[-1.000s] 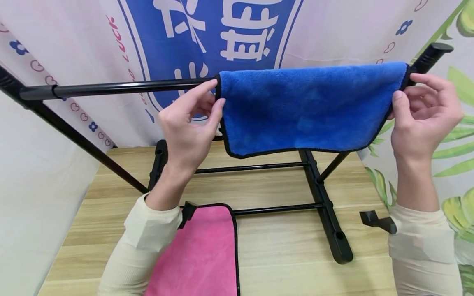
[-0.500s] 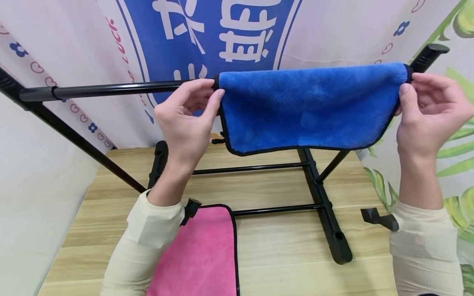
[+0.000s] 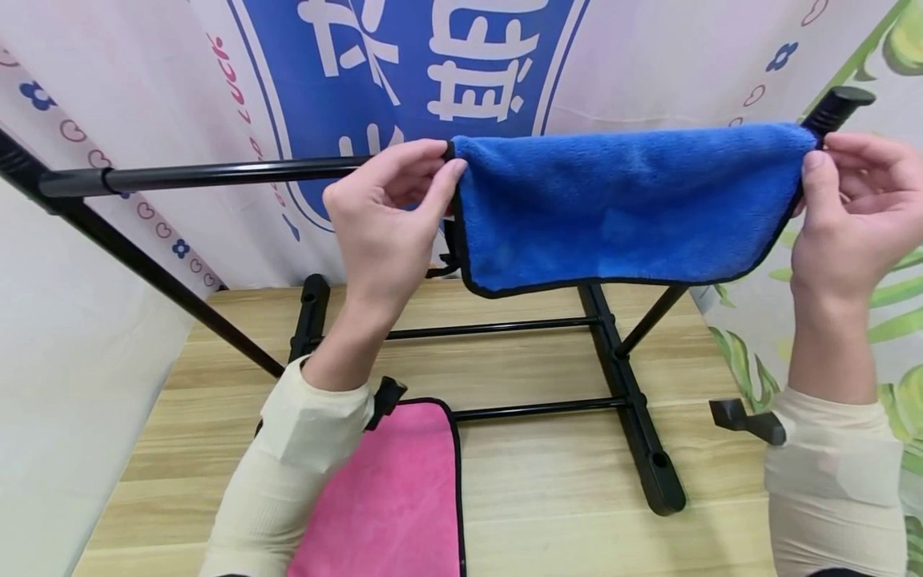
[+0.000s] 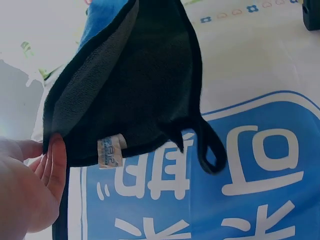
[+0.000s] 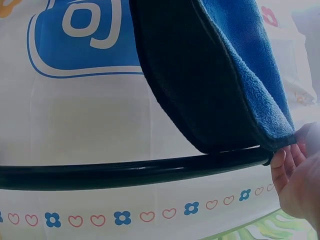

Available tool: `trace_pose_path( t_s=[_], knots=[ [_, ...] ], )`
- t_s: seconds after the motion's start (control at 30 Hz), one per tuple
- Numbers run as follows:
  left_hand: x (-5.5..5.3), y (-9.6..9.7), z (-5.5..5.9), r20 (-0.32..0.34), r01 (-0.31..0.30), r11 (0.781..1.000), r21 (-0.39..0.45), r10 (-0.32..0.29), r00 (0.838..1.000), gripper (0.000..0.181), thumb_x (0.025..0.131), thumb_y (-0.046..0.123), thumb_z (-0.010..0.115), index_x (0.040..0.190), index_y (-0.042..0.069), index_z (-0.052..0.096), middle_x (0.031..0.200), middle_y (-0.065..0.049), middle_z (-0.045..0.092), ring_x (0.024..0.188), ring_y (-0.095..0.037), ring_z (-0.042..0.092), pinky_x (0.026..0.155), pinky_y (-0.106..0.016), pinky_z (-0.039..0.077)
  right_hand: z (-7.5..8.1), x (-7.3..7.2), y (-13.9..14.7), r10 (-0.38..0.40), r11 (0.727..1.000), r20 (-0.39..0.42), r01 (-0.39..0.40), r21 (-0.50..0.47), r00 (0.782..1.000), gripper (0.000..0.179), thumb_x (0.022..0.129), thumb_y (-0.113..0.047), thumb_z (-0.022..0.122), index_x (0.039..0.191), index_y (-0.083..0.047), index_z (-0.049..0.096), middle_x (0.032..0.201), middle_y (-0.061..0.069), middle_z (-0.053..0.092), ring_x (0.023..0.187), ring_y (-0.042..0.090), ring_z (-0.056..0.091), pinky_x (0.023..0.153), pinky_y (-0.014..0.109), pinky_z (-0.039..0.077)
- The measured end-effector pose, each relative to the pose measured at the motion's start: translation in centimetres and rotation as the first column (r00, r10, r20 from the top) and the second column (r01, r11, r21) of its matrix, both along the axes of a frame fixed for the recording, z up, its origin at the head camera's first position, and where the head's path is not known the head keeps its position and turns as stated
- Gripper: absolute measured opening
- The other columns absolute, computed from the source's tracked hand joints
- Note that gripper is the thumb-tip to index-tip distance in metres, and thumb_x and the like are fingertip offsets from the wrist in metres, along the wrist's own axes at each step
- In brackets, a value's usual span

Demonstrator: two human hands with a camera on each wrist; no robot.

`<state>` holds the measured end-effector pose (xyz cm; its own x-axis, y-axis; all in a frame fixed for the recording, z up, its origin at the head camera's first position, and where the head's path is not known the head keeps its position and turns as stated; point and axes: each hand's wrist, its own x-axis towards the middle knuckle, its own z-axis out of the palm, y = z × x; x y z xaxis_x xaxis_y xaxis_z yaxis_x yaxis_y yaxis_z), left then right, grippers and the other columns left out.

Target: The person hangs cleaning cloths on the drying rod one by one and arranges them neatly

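A blue plush towel (image 3: 627,208) with black edging hangs folded over the top bar (image 3: 238,174) of a black rack. My left hand (image 3: 389,220) pinches its left edge at the bar between thumb and fingers. At the other end, near the rack's right post, my right hand (image 3: 851,216) pinches the right edge. In the left wrist view the towel's dark rear side (image 4: 150,75) shows a hanging loop (image 4: 212,150) and a small label (image 4: 110,151). The right wrist view shows a towel corner (image 5: 277,137) between the right hand's thumb and fingers.
A pink towel (image 3: 397,497) with black edging lies on the wood-grain tabletop (image 3: 548,489) at the front, partly behind the left sleeve. The rack's foot (image 3: 634,401) and lower bars (image 3: 541,409) stand on the tabletop. A printed curtain (image 3: 620,64) hangs behind.
Both hands have shifted to the right along the bar, taking the blue towel with them. Its right edge now sits closer to the right post. The pink towel stays where it was.
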<state>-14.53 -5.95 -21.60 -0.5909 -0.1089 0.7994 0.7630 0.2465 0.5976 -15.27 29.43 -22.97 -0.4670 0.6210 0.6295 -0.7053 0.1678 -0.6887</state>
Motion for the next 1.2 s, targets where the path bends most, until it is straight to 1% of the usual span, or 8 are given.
trace_pose_path(
  t_s=[0.17, 0.3, 0.43, 0.53, 0.77, 0.93, 1.07, 1.2],
  knots=[
    [0.0, 0.4, 0.1, 0.030, 0.023, 1.000, 0.002, -0.023, 0.999, 0.019, 0.091, 0.004, 0.079, 0.105, -0.009, 0.076, 0.088, -0.017, 0.076, 0.070, -0.004, 0.068, 0.069, -0.022, 0.059, -0.1, 0.0, 0.2, 0.016, 0.999, -0.002, -0.016, -0.028, 1.000, 0.011, 0.085, 0.007, 0.075, 0.096, 0.005, 0.073, 0.088, 0.014, 0.066, 0.066, 0.017, 0.059, 0.058, 0.016, 0.049],
    [0.0, 0.5, -0.2, 0.030, 0.021, 1.000, -0.016, -0.020, 0.999, 0.020, 0.091, 0.004, 0.079, 0.105, -0.010, 0.076, 0.087, -0.017, 0.076, 0.070, -0.002, 0.067, 0.068, -0.021, 0.058, -0.2, 0.0, 0.2, 0.006, 1.000, 0.004, -0.006, 0.009, 1.000, 0.011, 0.085, 0.007, 0.073, 0.097, 0.008, 0.073, 0.087, 0.013, 0.067, 0.065, 0.016, 0.058, 0.058, 0.017, 0.049],
    [0.1, 0.2, -0.6, 0.032, 0.016, 1.000, -0.027, -0.015, 0.999, 0.020, 0.091, 0.004, 0.079, 0.105, -0.010, 0.074, 0.088, -0.018, 0.075, 0.072, -0.001, 0.067, 0.069, -0.021, 0.059, -0.4, 0.0, 0.2, 0.063, 0.998, -0.021, -0.062, 0.020, 0.998, 0.014, 0.083, 0.010, 0.071, 0.097, 0.012, 0.072, 0.083, 0.013, 0.066, 0.057, 0.015, 0.055, 0.052, 0.016, 0.047],
    [0.3, -0.2, -0.9, 0.030, 0.011, 0.999, -0.036, -0.010, 0.999, 0.021, 0.091, 0.004, 0.078, 0.107, -0.010, 0.073, 0.088, -0.017, 0.075, 0.074, -0.004, 0.068, 0.071, -0.023, 0.060, -0.4, 0.1, 0.4, 0.083, 0.995, 0.005, -0.083, 0.059, 0.997, 0.016, 0.084, 0.009, 0.071, 0.100, 0.009, 0.072, 0.081, 0.012, 0.062, 0.052, 0.012, 0.051, 0.048, 0.014, 0.046],
    [0.2, -0.7, -1.2, -0.038, -0.012, 0.996, -0.085, 0.008, 0.999, 0.023, 0.090, 0.003, 0.079, 0.108, -0.010, 0.073, 0.083, -0.019, 0.073, 0.070, -0.022, 0.070, 0.071, -0.022, 0.061, 0.2, 0.2, 0.5, 0.027, 0.989, 0.111, -0.042, 0.141, 0.993, 0.017, 0.088, 0.002, 0.075, 0.105, 0.000, 0.075, 0.082, 0.007, 0.061, 0.053, 0.009, 0.054, 0.049, 0.011, 0.047],
    [0.1, -0.5, -1.1, -0.046, 0.003, 0.995, -0.100, -0.007, 0.999, 0.025, 0.089, 0.001, 0.079, 0.111, -0.011, 0.074, 0.086, -0.020, 0.074, 0.072, -0.026, 0.071, 0.073, -0.022, 0.061, 0.4, 0.2, 0.5, -0.037, 0.979, 0.165, 0.003, 0.203, 0.986, 0.016, 0.091, 0.001, 0.071, 0.106, -0.002, 0.077, 0.085, 0.003, 0.060, 0.054, 0.006, 0.053, 0.053, 0.010, 0.047],
    [0.1, -0.2, -1.0, -0.033, 0.024, 0.995, -0.102, -0.028, 0.999, 0.026, 0.090, 0.000, 0.078, 0.113, -0.012, 0.074, 0.088, -0.021, 0.074, 0.073, -0.025, 0.071, 0.073, -0.022, 0.061, 0.5, 0.1, 0.6, -0.057, 0.983, 0.174, 0.024, 0.184, 0.983, 0.015, 0.091, 0.002, 0.070, 0.103, -0.001, 0.079, 0.086, 0.001, 0.060, 0.062, 0.007, 0.058, 0.057, 0.011, 0.045],
    [0.0, 0.1, -1.0, -0.024, 0.044, 0.992, -0.121, -0.047, 0.999, 0.026, 0.092, 0.001, 0.077, 0.114, -0.012, 0.073, 0.089, -0.021, 0.073, 0.073, -0.024, 0.070, 0.072, -0.022, 0.060, 0.7, 0.0, 0.7, 0.001, 0.993, 0.146, -0.018, 0.114, 0.989, 0.014, 0.089, 0.004, 0.070, 0.100, 0.003, 0.079, 0.085, 0.004, 0.061, 0.064, 0.009, 0.061, 0.055, 0.011, 0.045]
  ],
)
